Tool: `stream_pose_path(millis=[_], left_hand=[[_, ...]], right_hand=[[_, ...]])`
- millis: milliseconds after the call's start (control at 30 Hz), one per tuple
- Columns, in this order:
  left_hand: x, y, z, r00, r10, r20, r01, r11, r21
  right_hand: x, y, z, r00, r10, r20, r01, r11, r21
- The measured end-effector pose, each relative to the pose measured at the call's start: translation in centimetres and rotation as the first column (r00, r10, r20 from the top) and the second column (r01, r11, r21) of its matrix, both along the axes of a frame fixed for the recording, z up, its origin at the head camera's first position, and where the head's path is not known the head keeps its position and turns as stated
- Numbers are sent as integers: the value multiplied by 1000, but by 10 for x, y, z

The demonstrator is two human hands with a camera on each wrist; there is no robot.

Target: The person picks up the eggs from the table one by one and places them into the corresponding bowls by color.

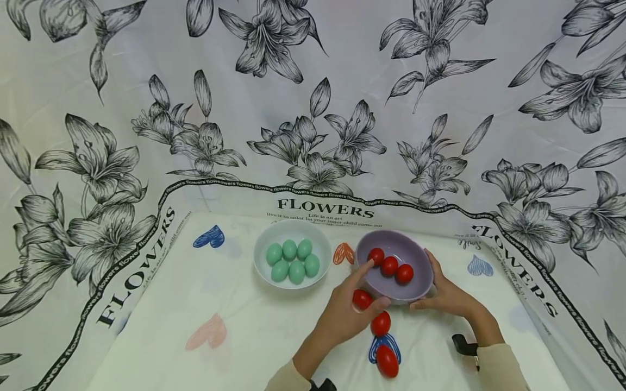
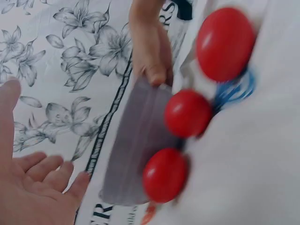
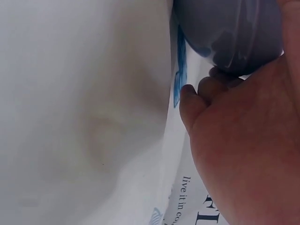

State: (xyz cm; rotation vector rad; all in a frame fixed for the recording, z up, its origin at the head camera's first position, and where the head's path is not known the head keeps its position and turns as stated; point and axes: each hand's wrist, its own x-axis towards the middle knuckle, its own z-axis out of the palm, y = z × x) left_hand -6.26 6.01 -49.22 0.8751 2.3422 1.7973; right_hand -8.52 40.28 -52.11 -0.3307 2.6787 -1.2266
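A purple bowl (image 1: 409, 251) holds three red eggs (image 1: 389, 266). My right hand (image 1: 449, 296) grips the bowl's right side, thumb toward the near side and fingers around the far side. On the near left of the bowl is my left hand (image 1: 342, 314), its fingers spread; the left wrist view shows this hand (image 2: 42, 187) holding nothing, a gap between it and the bowl (image 2: 138, 140). Three more red eggs lie on the cloth in a row toward me: one (image 1: 362, 299) partly behind the left hand, a second (image 1: 380, 324), and the nearest (image 1: 388, 361).
Left of the purple bowl stands a white bowl (image 1: 261, 271) with several pale green eggs (image 1: 296, 271) in it. A white cloth (image 1: 195, 293) with printed hearts covers the table. Behind rises a flower-printed cloth (image 1: 352, 70).
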Motion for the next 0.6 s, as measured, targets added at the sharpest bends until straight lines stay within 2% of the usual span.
stream_pose_path(millis=[100,200,300,433,500,600], left_hand=[[26,-4,-10,997,28,73,-30,999,28],[49,-4,-17,988,54,144,-56,998,9],[69,0,-20,960,60,273,-51,998,-43],[84,5,-21,916,51,397,-11,995,-103],[88,6,-24,916,44,398,5,993,-120],[94,7,-33,935,28,354,27,988,-150]], right_hand=[[1,0,-1,1000,4,6,-4,1000,1],[4,1,-4,1000,4,9,-4,1000,0],[4,3,-4,1000,-2,12,2,1000,10],[-1,4,-1,1000,-7,6,7,1000,13],[-3,4,1,1000,-1,7,1,1000,11],[-3,2,0,1000,1,20,-2,1000,9]])
